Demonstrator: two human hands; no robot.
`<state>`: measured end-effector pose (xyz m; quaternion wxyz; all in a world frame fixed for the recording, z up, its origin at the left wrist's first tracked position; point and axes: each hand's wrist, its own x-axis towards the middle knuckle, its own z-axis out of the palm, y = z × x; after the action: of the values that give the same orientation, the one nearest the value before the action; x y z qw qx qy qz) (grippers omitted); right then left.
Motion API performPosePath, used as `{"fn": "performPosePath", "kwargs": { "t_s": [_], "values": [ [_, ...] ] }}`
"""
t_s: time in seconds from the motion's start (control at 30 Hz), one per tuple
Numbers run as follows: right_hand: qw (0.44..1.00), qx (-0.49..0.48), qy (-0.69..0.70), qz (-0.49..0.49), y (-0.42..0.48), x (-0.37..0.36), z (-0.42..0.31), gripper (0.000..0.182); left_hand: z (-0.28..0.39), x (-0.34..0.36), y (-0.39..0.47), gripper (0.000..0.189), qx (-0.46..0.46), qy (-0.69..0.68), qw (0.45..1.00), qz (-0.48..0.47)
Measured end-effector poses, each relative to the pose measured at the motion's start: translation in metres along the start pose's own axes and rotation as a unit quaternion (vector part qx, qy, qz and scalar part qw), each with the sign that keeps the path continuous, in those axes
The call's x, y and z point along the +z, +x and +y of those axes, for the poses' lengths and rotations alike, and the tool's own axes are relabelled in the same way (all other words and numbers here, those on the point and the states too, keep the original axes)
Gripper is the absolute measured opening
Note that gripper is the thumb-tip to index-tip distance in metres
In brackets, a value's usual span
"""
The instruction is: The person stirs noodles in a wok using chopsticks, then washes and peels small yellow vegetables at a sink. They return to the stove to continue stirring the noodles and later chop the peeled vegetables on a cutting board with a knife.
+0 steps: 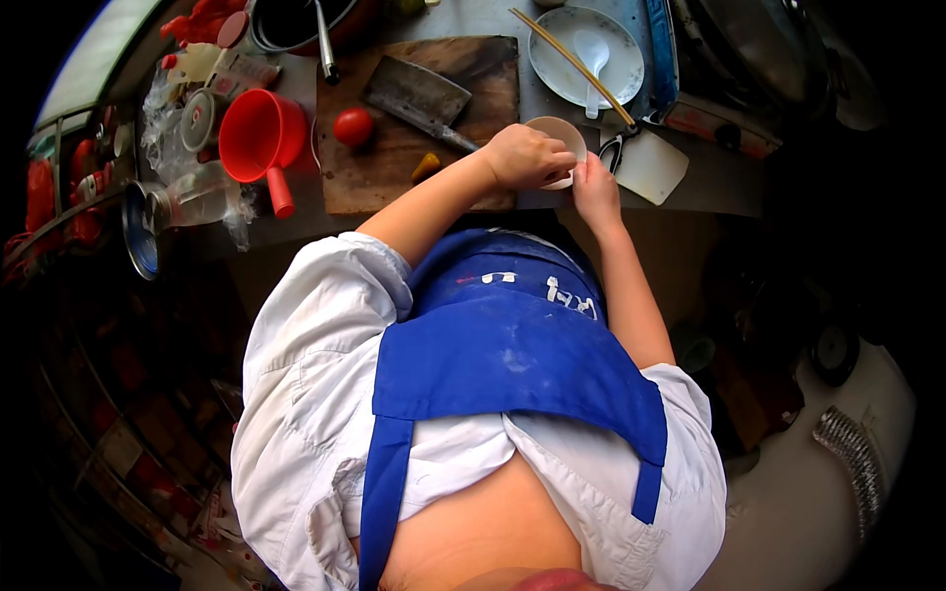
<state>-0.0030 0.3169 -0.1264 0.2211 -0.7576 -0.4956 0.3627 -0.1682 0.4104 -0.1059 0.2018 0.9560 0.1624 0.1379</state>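
Observation:
A small pale bowl is at the counter's front edge, just right of the wooden cutting board. My left hand reaches over it from the left, fingers curled down at its mouth. Whatever those fingers may hold is hidden. My right hand grips the bowl's rim on the near right side. On the board lie a cleaver, its handle partly behind my left wrist, a red tomato and a small yellow piece of food.
Beyond the bowl, a plate holds a white spoon, with chopsticks across it. Scissors lie by a white square sheet. At left stand a red plastic ladle, jars and a dark pan.

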Motion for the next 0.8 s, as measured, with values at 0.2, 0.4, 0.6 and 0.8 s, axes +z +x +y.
{"fn": "performPosePath", "kwargs": {
  "t_s": [0.2,0.4,0.6,0.8],
  "values": [
    [0.999,0.031,0.016,-0.012,0.002,0.001,0.002,0.029,0.001,-0.017,0.02,0.011,-0.037,0.114,0.961,-0.251],
    [1.0,0.027,0.005,-0.007,0.003,0.006,0.005,0.03,-0.002,0.005,0.03,0.013,-0.006,0.145,0.962,-0.233],
    [0.993,0.008,-0.111,0.033,-0.007,-0.002,-0.01,0.03,0.015,-0.085,-0.031,0.014,-0.276,0.015,0.958,-0.079],
    [0.923,-0.334,-0.175,0.077,-0.018,0.014,-0.118,0.04,-0.027,-0.067,-0.175,0.021,-0.506,0.133,0.852,0.002]
  ]
}}
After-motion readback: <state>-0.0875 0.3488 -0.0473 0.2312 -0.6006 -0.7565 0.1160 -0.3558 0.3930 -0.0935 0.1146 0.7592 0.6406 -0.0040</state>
